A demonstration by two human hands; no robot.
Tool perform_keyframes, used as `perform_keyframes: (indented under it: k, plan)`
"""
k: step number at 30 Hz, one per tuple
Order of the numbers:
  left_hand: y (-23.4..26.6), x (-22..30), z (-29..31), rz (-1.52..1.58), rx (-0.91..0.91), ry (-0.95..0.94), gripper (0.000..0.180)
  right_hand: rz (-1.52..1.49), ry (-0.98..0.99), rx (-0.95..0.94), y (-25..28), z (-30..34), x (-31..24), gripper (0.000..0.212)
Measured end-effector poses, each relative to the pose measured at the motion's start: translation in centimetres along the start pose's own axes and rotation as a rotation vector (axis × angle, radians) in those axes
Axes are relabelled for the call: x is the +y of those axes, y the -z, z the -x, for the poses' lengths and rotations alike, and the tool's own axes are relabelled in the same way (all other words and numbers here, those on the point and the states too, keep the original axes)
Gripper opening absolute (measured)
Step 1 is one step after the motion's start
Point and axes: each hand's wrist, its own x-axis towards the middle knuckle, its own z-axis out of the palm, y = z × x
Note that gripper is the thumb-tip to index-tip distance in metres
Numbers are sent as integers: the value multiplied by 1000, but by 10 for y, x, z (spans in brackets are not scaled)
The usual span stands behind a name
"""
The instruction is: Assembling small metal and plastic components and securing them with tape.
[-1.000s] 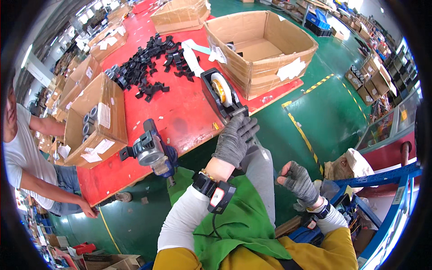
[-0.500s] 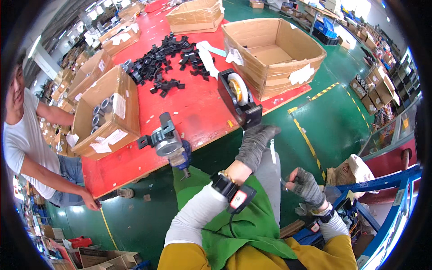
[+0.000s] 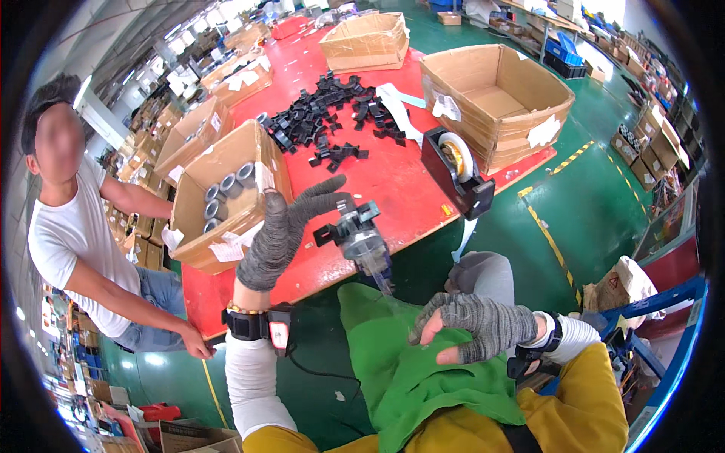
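Left hand (image 3: 281,234): no longer at the tape dispenser (image 3: 458,170); it has swung left and is now raised, fingers extended, between the carton of grey rings (image 3: 198,245) and the clamped metal fixture (image 3: 364,240). Right hand (image 3: 483,326): moved inward from beside the blue rack (image 3: 664,306) and now over the green apron (image 3: 423,370), thumb and fingers parted. The view has turned left (table items appear farther right), bringing the co-worker's (image 3: 87,253) head fully into frame.
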Motion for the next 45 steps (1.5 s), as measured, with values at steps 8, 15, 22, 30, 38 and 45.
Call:
perform_keyframes:
  k: [8, 15, 22, 30, 38, 45]
  plan:
    - [4, -83, -6, 319, 14, 75, 103, 37, -179, 16, -9, -12, 18, 29]
    - [1, -109, 3, 322, 53, 151, 104, 36, -256, 48, -13, -10, 34, 30]
    - [5, -95, -5, 428, 33, -90, 105, 43, -270, 31, -14, -9, 45, 31]
    - [-21, -91, 6, 571, 375, 160, 100, 63, -364, 27, -14, -3, 56, 34]
    - [-81, -84, 99, -34, 249, 307, 28, -6, -357, 69, -17, 0, 62, 35]
    - [-154, -67, 76, 284, 345, 525, 28, -134, -382, 120, -24, -1, 58, 35]
